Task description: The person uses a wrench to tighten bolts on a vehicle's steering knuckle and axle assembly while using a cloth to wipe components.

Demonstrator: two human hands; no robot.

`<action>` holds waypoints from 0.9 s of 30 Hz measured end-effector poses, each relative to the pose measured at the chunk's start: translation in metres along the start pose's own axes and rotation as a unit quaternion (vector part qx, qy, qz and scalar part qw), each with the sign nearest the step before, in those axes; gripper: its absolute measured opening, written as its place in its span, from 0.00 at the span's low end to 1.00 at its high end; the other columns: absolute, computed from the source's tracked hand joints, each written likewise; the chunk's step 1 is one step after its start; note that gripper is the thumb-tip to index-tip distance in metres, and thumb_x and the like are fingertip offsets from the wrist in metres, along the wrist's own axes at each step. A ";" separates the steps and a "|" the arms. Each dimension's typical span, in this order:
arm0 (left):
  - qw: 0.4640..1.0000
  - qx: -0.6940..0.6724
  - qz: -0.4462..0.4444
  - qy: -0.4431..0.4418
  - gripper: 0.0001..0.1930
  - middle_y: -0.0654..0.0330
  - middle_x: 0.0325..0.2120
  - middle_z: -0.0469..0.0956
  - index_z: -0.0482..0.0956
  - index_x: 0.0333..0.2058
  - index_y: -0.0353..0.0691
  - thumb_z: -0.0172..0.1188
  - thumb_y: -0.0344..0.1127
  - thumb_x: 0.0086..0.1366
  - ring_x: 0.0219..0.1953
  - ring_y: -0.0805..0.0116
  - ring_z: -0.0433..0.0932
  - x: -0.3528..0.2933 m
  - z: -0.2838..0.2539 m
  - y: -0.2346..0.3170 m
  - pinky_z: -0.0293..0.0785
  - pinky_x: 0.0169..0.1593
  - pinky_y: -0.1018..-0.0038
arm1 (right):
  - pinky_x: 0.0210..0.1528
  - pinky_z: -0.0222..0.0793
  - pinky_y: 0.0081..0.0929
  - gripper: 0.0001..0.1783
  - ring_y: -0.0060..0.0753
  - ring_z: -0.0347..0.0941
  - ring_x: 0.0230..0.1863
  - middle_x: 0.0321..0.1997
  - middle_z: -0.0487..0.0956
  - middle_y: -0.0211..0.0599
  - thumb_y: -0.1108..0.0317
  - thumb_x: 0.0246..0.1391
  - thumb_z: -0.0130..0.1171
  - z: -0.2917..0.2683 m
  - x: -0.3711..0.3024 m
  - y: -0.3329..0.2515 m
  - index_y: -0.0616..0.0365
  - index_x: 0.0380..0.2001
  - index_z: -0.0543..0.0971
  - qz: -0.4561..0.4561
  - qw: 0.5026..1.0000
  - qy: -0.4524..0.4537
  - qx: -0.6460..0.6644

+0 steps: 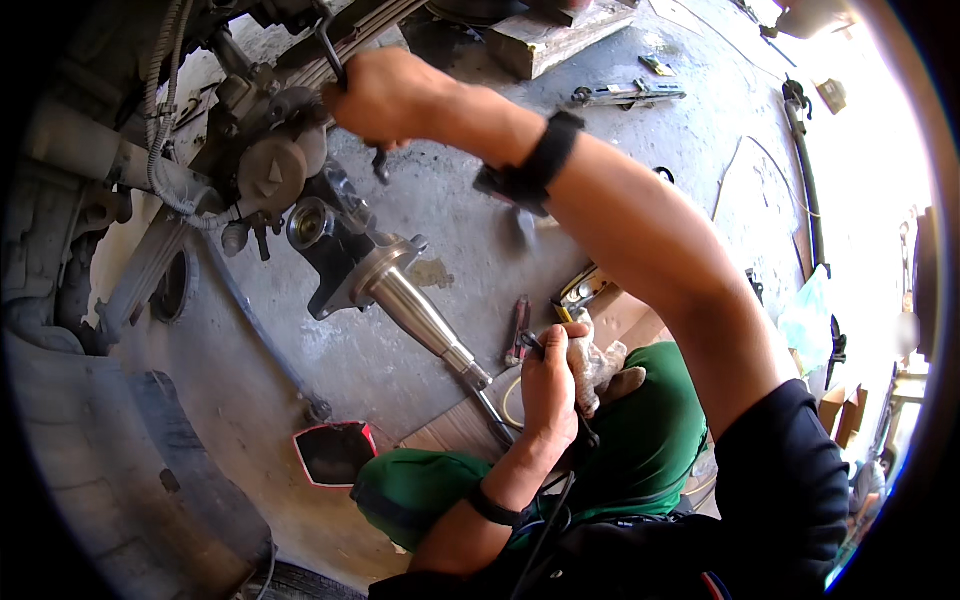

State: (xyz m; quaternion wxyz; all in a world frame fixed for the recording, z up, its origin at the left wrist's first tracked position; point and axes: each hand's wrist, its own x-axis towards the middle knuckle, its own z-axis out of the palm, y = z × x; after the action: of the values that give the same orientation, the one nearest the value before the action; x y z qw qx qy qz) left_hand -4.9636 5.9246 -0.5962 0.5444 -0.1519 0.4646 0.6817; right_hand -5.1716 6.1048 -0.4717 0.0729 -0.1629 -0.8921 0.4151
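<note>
My right hand (390, 97), at the end of the arm reaching across to the upper left, is closed around a metal wrench (328, 45). One end of the wrench shows above my fist, a curved end below it, beside the dirty vehicle parts. Below hangs a steering knuckle (335, 262) with a bare, shiny spindle (418, 315) pointing toward my knees. My left hand (549, 388) is closed near the spindle's tip. A small dark end pokes out by its thumb; what it grips is mostly hidden. A grimy whitish glove or rag (597, 368) lies against it, over my green-trousered knee.
A round cap-like housing (271, 174) and a ribbed hose (157, 110) are at upper left. A red-edged black tray (336, 455) lies near my left knee. A red-and-black tool (518, 330), a wooden block (545, 42) and a metal tool (630, 93) rest on the floor.
</note>
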 end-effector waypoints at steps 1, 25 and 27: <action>1.000 -0.001 -0.002 -0.003 0.16 0.62 0.36 0.77 0.81 0.39 0.40 0.48 0.44 0.73 0.39 0.72 0.74 -0.001 0.001 0.000 0.72 0.46 0.76 | 0.26 0.74 0.35 0.25 0.40 0.78 0.20 0.17 0.77 0.47 0.54 0.60 0.50 -0.001 -0.013 0.000 0.67 0.24 0.80 -0.035 0.999 0.031 0.016; 0.958 -0.194 0.194 0.077 0.15 0.61 0.40 0.78 0.76 0.47 0.40 0.51 0.42 0.70 0.42 0.66 0.78 0.001 -0.046 0.079 0.76 0.50 0.65 | 0.36 0.74 0.34 0.08 0.45 0.75 0.36 0.44 0.74 0.47 0.68 0.58 0.59 0.065 -0.102 0.079 0.61 0.34 0.73 -0.433 0.884 0.177 -0.007; 0.956 -0.178 0.214 0.090 0.20 0.58 0.48 0.74 0.71 0.54 0.37 0.47 0.44 0.71 0.49 0.65 0.75 -0.004 -0.038 0.087 0.72 0.56 0.65 | 0.37 0.75 0.34 0.09 0.45 0.75 0.37 0.45 0.74 0.47 0.67 0.58 0.59 0.067 -0.103 0.083 0.60 0.34 0.73 -0.437 0.883 0.169 -0.006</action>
State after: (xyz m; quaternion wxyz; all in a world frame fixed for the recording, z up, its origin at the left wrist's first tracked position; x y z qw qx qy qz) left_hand -5.0501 5.8935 -0.5725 0.3059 -0.2039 0.4043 0.8375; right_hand -5.0734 6.0708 -0.5779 0.3957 0.1754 -0.8495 0.3016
